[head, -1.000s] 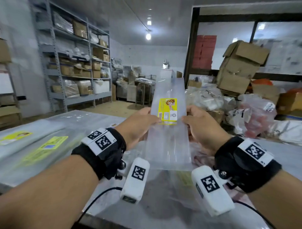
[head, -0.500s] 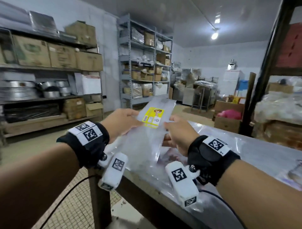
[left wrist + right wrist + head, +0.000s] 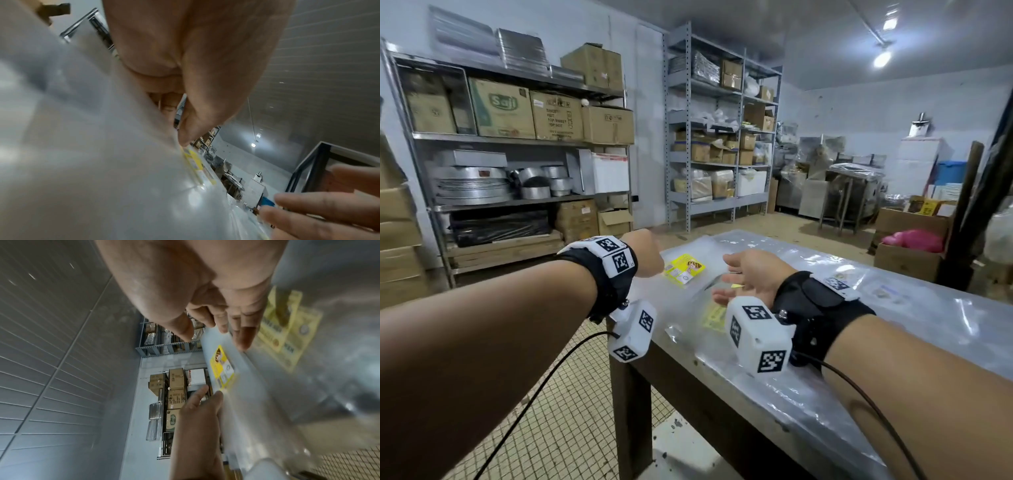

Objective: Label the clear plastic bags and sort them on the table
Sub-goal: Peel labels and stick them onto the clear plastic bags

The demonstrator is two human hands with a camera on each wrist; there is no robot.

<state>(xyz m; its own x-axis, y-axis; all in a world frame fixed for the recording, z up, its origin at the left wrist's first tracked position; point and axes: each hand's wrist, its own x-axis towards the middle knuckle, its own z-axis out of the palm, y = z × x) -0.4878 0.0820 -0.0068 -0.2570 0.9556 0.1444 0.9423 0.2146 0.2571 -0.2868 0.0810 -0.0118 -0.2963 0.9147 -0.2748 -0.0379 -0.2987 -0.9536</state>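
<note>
Head view: bag (image 3: 690, 281) lies flat on the table's (image 3: 808, 387) near-left corner, long axis running away toward the far left, yellow label (image 3: 684, 268) at the far end. Left hand (image 3: 649, 253) pinches the bag's edge beside the label, fingers curled. Right hand (image 3: 751, 279) hovers palm-up, fingers relaxed and spread, off the plastic. Steel shelves (image 3: 517, 144) of boxes line the wall; tiled floor.
</note>
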